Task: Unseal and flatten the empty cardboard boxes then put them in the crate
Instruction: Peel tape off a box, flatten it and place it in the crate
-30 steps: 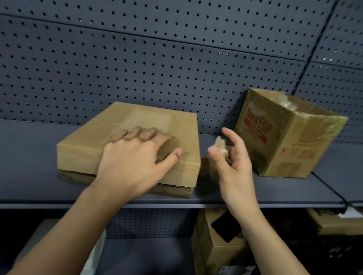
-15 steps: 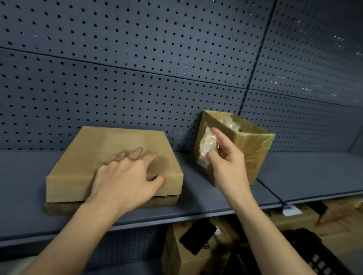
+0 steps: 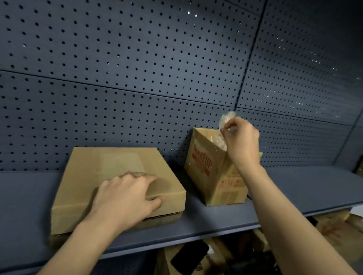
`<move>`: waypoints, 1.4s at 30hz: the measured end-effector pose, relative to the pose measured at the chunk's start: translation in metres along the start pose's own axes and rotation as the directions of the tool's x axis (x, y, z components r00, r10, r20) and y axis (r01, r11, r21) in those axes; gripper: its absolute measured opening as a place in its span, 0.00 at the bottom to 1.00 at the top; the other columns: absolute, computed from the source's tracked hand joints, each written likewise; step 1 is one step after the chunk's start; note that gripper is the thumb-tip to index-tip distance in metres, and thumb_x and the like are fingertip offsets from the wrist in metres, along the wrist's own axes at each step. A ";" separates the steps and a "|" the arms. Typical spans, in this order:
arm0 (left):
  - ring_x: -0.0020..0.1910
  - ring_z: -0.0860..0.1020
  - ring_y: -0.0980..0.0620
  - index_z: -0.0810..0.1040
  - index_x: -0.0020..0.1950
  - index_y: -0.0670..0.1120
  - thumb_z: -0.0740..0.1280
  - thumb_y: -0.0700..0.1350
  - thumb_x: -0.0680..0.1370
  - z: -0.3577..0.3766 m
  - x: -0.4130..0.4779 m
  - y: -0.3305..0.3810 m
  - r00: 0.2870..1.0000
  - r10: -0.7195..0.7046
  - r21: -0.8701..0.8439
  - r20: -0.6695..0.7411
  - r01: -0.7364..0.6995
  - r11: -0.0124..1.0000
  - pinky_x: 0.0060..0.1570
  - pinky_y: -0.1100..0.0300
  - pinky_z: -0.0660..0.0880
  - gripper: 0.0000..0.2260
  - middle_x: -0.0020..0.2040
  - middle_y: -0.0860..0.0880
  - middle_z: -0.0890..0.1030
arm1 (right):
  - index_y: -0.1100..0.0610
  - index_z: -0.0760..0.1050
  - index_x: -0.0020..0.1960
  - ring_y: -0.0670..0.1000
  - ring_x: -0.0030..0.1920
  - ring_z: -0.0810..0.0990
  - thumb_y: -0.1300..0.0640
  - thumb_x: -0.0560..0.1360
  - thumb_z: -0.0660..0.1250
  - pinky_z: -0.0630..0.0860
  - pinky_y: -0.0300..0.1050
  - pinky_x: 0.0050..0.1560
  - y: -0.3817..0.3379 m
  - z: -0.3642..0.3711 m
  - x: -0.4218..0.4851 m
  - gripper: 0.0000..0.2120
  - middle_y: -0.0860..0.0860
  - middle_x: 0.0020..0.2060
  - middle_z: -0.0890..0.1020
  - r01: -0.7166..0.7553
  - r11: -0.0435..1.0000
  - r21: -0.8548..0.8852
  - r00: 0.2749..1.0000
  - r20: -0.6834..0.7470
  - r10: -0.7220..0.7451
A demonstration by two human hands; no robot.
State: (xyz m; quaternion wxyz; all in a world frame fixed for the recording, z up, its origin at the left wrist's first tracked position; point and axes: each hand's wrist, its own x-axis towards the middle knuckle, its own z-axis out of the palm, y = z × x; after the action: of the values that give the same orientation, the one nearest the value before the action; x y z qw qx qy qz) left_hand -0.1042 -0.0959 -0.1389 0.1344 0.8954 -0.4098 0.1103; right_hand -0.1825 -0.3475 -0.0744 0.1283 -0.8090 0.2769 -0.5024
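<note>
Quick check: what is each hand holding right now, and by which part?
The right hand pinches a crumpled tape wad by its lower edge, above the open box. The left hand rests on top of the closed box, holding nothing.

The open cardboard box (image 3: 208,173) on the shelf carries one readable word in red capitals on its side — "MAKEUP" — while the smaller red marks lower down are too blurred to read.
</note>
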 end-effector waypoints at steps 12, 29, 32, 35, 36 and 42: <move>0.69 0.72 0.51 0.65 0.74 0.63 0.56 0.72 0.75 0.004 0.004 -0.011 1.000 0.008 -0.015 0.003 -0.008 1.000 0.62 0.54 0.70 0.30 0.73 0.61 0.70 | 0.56 0.77 0.58 0.62 0.50 0.80 0.48 0.78 0.69 0.78 0.59 0.54 0.018 0.012 0.019 0.14 0.58 0.51 0.80 -0.190 0.909 -0.372 0.919 0.258 0.298; 0.78 0.55 0.56 0.54 0.79 0.63 0.66 0.68 0.73 0.006 -0.007 -0.020 0.992 0.120 -0.015 0.048 -0.120 0.993 0.74 0.54 0.58 0.38 0.80 0.61 0.55 | 0.59 0.77 0.48 0.61 0.50 0.73 0.59 0.78 0.61 0.58 0.63 0.66 0.026 0.012 0.018 0.07 0.57 0.43 0.79 -0.177 0.902 -0.393 0.948 0.178 0.264; 0.79 0.54 0.54 0.53 0.79 0.63 0.68 0.68 0.72 0.003 -0.010 -0.023 0.992 0.112 0.017 0.057 -0.113 0.993 0.75 0.54 0.55 0.40 0.80 0.60 0.54 | 0.58 0.80 0.46 0.59 0.47 0.74 0.58 0.80 0.60 0.62 0.56 0.62 0.019 0.007 0.010 0.11 0.56 0.39 0.81 -0.030 0.963 -0.266 0.989 0.130 0.067; 0.80 0.50 0.52 0.52 0.79 0.63 0.70 0.67 0.70 0.002 -0.014 -0.029 0.992 0.097 0.051 0.080 -0.101 0.994 0.76 0.53 0.48 0.43 0.80 0.58 0.53 | 0.56 0.81 0.49 0.57 0.47 0.78 0.56 0.80 0.63 0.72 0.55 0.59 0.007 0.005 -0.001 0.09 0.53 0.41 0.83 0.180 0.979 -0.100 0.974 0.154 -0.163; 0.80 0.51 0.51 0.52 0.78 0.64 0.71 0.67 0.70 0.002 -0.016 -0.031 0.993 0.096 0.062 0.076 -0.100 0.993 0.76 0.53 0.48 0.43 0.80 0.58 0.54 | 0.57 0.81 0.50 0.56 0.48 0.80 0.56 0.80 0.64 0.75 0.54 0.56 0.001 0.004 -0.006 0.08 0.52 0.43 0.84 0.255 0.966 -0.051 0.953 0.182 -0.242; 0.74 0.59 0.52 0.57 0.76 0.65 0.71 0.66 0.70 0.003 -0.026 -0.039 0.998 0.058 0.063 0.033 -0.060 0.996 0.69 0.51 0.67 0.39 0.72 0.59 0.61 | 0.56 0.81 0.57 0.49 0.52 0.79 0.52 0.78 0.68 0.74 0.43 0.55 -0.034 0.009 -0.059 0.11 0.50 0.51 0.83 0.530 0.828 0.182 0.730 0.399 -0.555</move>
State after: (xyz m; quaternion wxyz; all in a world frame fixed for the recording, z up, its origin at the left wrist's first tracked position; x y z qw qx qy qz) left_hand -0.0914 -0.0541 -0.1553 0.0961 0.8883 -0.4344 0.1134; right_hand -0.1843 -0.2866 -0.1062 0.0569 -0.9414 -0.0210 -0.3318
